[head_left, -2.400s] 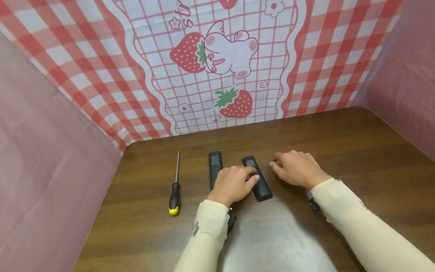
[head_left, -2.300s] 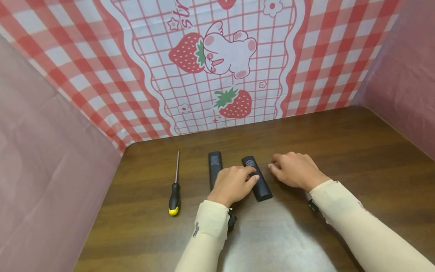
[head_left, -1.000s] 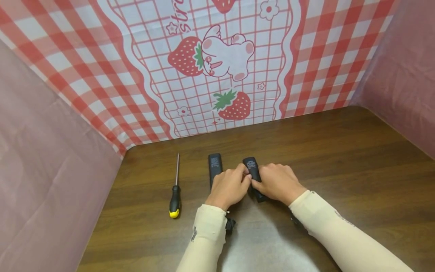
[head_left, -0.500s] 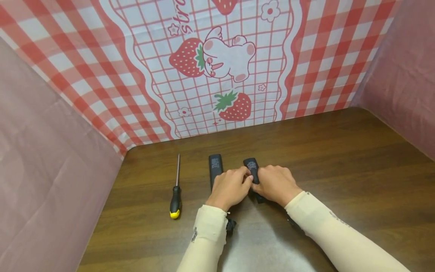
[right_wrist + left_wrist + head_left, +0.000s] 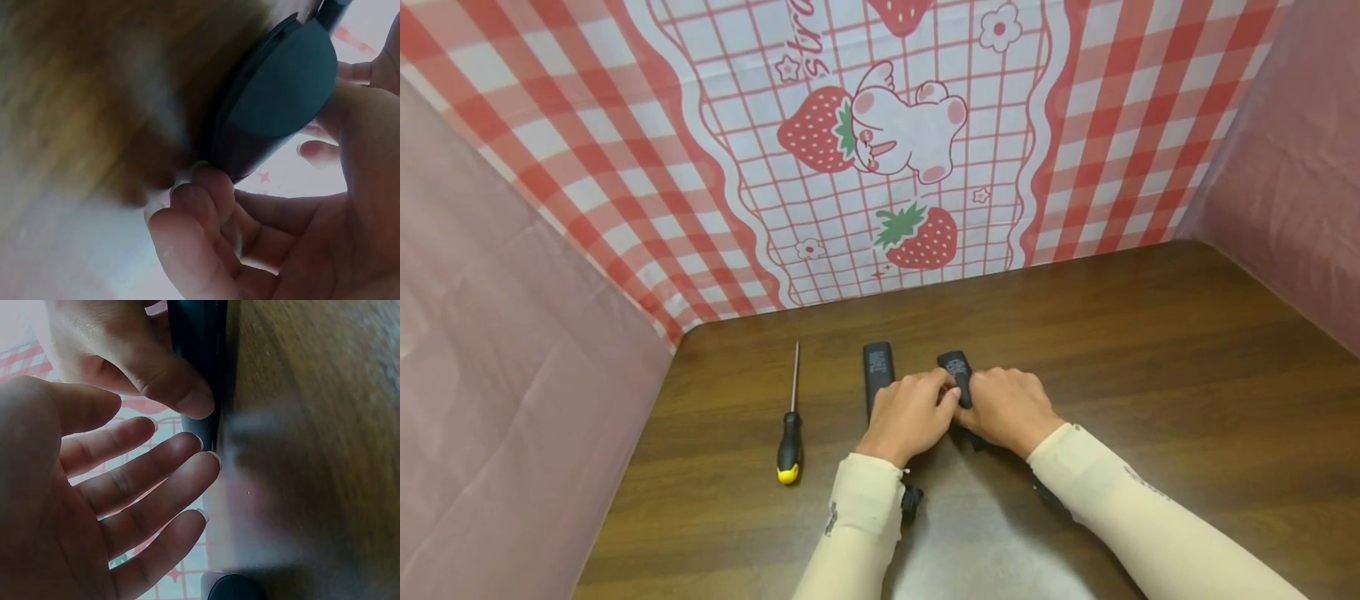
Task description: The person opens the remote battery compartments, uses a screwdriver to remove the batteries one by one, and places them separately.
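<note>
Right hand (image 5: 1009,410): fingers curled round the near end of a slim black plastic remote control (image 5: 957,367) lying on the dark wood-grain tabletop (image 5: 1150,350); the right wrist view shows the rounded end of that remote (image 5: 275,94) cradled against the fingertips, apparently tipped up off the wood.

Left hand (image 5: 910,414): directly beside the right, fingers fairly straight, tips reaching to the remote's left edge; the left wrist view shows the fingertips (image 5: 209,456) at the black body (image 5: 200,356).

Second slim black remote control (image 5: 877,371): just left of the left hand, flat, partly under it.

Black-and-yellow-handled screwdriver (image 5: 788,433): further left, well apart, untouched.

Progress, as judged: remote taken in hand at its near end; no cover or part is seen off it, no tool in use, so any opening looks not yet done.

Obscured: the remote's middle and near end lie under both hands in the head view; whether the left fingertips press or merely touch cannot be told; wrist views are blurred and close.
</note>
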The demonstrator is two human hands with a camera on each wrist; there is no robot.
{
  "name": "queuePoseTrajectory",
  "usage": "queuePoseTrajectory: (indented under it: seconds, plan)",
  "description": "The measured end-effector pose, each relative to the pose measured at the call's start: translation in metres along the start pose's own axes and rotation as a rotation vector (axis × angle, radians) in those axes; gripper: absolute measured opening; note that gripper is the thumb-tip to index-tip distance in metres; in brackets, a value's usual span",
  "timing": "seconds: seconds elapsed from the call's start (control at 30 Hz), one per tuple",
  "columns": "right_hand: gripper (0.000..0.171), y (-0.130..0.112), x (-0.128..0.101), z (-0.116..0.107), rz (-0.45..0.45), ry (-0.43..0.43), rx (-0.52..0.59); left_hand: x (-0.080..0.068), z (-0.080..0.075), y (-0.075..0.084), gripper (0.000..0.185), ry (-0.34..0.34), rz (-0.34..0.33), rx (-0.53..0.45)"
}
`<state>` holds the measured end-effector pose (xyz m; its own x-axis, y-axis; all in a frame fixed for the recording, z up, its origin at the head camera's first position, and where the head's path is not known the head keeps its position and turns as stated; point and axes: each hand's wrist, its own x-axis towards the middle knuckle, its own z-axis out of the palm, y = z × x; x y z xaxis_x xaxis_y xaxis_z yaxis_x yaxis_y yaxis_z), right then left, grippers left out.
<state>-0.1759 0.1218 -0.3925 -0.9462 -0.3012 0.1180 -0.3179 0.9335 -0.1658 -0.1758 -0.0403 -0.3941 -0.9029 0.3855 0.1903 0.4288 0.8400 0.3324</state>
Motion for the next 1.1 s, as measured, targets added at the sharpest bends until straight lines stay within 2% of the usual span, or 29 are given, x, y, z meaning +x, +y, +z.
queuePoseTrajectory:
  seconds: [0.43,0.7,0.93,1.1]
  plan:
    - [0.046,0.0038,0.0002,-0.002,0.009,0.061,0.028,0.0042,0.0013,0.0012,0.021,0.026,0.003,0.013]
    - [0.044,0.006,-0.0008,-0.0051,0.049,0.061,0.076,0.0022,0.0036,0.0006,0.023,0.069,-0.045,-0.013]
    - [0.035,0.0061,-0.0013,-0.0051,0.031,0.122,0.142,0.0024,0.0087,0.0002,0.024,0.157,-0.115,-0.062]
    - [0.035,0.0066,-0.0018,-0.0062,0.033,0.136,0.15,0.0031,0.0099,0.002,0.025,0.167,-0.141,-0.069]
